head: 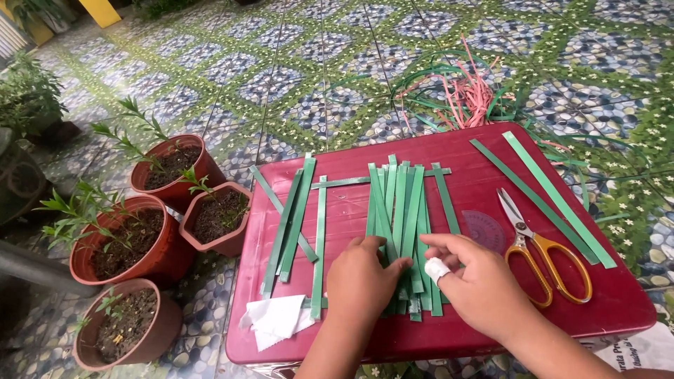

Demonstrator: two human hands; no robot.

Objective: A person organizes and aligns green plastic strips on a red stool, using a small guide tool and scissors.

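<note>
A bundle of green plastic strips [400, 210] lies lengthwise on a low red table [449, 151]. My left hand [361, 284] rests on the near end of the bundle, thumb pressing the strips. My right hand [477, 281], with a white bandage on one finger, pinches the strips beside it at the right. One strip [365, 180] lies crosswise under the far part of the bundle. More loose green strips [291, 217] lie to the left.
Yellow-handled scissors [540, 253] and two long green strips [554, 196] lie at the right. A white tissue [275, 319] sits at the near left corner. A tangle of pink and green strips [467, 91] lies on the tiled floor behind. Several potted plants [175, 165] stand left.
</note>
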